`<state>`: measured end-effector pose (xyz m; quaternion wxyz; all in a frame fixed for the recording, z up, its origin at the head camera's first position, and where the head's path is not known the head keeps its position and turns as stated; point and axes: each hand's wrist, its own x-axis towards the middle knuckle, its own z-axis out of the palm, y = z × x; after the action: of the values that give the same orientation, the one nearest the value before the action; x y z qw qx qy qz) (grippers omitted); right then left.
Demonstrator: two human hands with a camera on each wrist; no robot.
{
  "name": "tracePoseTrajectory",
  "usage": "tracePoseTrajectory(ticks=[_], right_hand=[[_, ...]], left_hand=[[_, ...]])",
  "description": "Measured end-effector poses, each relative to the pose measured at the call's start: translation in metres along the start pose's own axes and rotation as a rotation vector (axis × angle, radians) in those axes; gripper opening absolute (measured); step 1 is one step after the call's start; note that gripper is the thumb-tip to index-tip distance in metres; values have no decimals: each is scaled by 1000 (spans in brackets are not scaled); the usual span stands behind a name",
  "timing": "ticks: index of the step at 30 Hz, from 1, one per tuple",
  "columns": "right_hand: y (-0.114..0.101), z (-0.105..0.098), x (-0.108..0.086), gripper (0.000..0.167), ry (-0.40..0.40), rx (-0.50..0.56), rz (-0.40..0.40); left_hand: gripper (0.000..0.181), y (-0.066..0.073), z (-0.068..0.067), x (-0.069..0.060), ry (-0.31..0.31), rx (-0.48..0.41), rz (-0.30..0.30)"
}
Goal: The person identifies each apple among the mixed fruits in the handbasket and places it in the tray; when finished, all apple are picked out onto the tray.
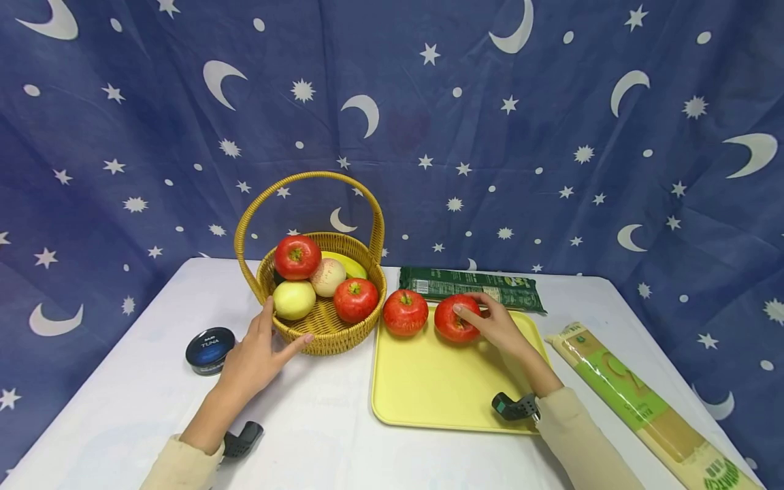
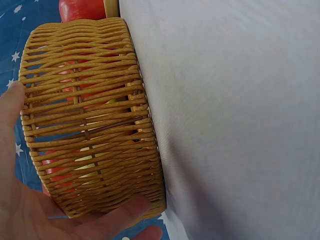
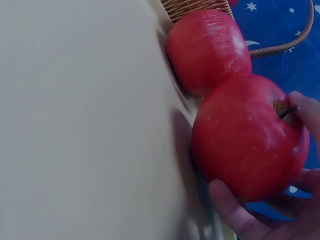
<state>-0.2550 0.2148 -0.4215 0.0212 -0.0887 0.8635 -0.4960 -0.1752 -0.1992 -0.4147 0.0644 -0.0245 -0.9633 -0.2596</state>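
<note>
One red apple (image 1: 450, 330) is gripped in the right hand (image 1: 499, 327), the thumb on top and the fingers curled round its side. It is about midway along the far edge of the yellow tray (image 1: 441, 395); whether it touches the tray I cannot tell. A second apple (image 1: 405, 313) sits at the tray's far left corner, just beside the woven basket (image 1: 331, 342). That basket stands left of centre near the far edge of the white worktop (image 1: 318, 435). The left hand (image 1: 254, 357) rests against its near left side, fingers extended and thumb spread apart from them. Inside are a back apple (image 1: 297, 257), a front apple (image 1: 356, 300), a pale yellow fruit (image 1: 294, 300), a speckled fruit (image 1: 328, 278) and a partly hidden yellow fruit (image 1: 352, 265). A tuna tin (image 1: 210, 350) stands toward the worktop's left edge. Behind the tray, a dark green packet (image 1: 520, 292) lies along the far edge, and a long packet (image 1: 643, 408) slants beside the right edge
</note>
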Motion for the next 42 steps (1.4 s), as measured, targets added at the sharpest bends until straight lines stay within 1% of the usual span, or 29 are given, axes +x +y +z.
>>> tracePoseTrajectory(ticks=[5,8,10,13,15,17,21,23,25,28,31,37,42], right_hand=[[-3,0,1,55,-29,-31,7],[-3,0,1,56,-50,-8,5],[-2,1,0,55,-42,13,-27],[-1,1,0,50,-27,36,-99],[-1,2,-1,48,-30,48,-136],[0,3,-1,51,-49,37,-156],[2,4,0,69,-86,-6,-176],[4,4,0,76,-97,-12,-168],[4,5,1,78,-104,-3,-148],[4,6,1,78,-124,8,-103],[4,8,1,75,-147,16,-77],[1,12,1,72,-138,9,-66],[0,12,0,73,-146,16,-54]], left_hand=[[107,-1,0,0,3,2,1],[106,-1,1,0,5,7,3],[106,-2,1,0,9,9,7],[106,-2,2,0,16,12,14],[106,-2,2,0,17,11,17],[106,-2,1,0,18,11,18],[106,-2,1,0,17,11,13],[107,-2,1,0,13,10,11],[107,-2,1,0,12,8,12],[107,-2,2,0,14,9,15],[106,-1,2,0,17,10,13],[107,-1,1,0,6,10,0],[108,0,0,0,-7,11,-6]])
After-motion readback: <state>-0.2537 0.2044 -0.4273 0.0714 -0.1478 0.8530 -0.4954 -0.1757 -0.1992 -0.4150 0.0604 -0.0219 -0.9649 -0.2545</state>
